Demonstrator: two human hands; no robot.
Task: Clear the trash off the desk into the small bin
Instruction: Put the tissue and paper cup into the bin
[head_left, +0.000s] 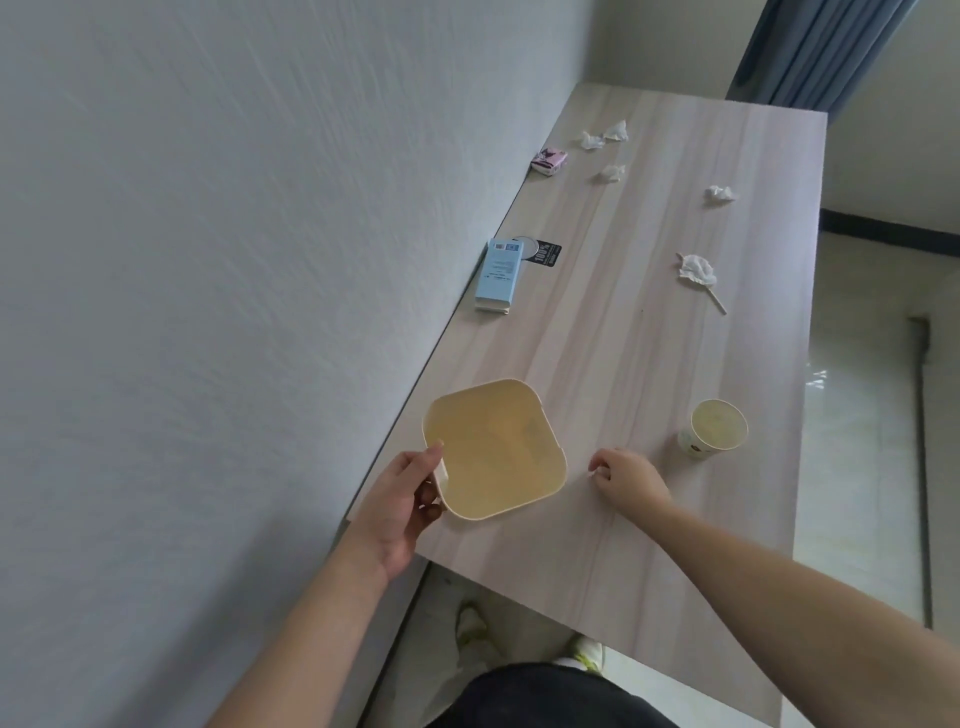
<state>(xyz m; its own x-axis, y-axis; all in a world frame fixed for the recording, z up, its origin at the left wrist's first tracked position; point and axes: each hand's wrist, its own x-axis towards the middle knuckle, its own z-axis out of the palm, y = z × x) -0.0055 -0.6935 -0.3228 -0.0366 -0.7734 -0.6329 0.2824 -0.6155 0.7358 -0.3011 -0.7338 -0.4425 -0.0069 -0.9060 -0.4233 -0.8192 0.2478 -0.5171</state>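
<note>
pale yellow bin (498, 452), white tissues (697, 269), woodgrain desk (649, 338)

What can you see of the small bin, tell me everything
The bin is a pale yellow, smooth container that looks like plastic, squarish with rounded corners and an open top. Nothing shows inside it. It stands near the desk's near left corner, close to the wall. The left hand grips its near left rim, thumb inside the wall. The right hand, curled beside it with a white scrap showing at the fingertips, does not touch it.

left hand (402, 501) grips a rim, thumb on top; right hand (626, 475) curled, pinching something small.
</note>
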